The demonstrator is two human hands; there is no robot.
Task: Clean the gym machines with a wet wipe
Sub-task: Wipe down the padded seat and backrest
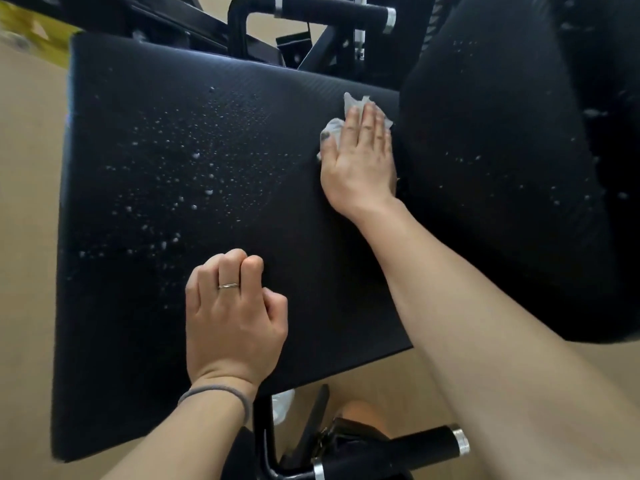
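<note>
A black padded seat (145, 306) of a gym machine fills the middle of the view, speckled with white droplets on its left half. My right hand (360, 157) lies flat with straight fingers on a crumpled white wet wipe (353, 103), pressing it onto the seat's far right edge. The wipe sticks out beyond my fingertips and beside my thumb. My left hand (232, 317) rests on the seat's near part with its fingers curled under, holding nothing. It wears a ring, and a grey hair band sits on the wrist.
A second black pad (512, 168) with droplets rises at the right, right against my right hand. Black foam-covered handles with silver end caps show at the top (332, 8) and at the bottom (415, 448). Black frame tubes run under the seat. Beige floor surrounds the machine.
</note>
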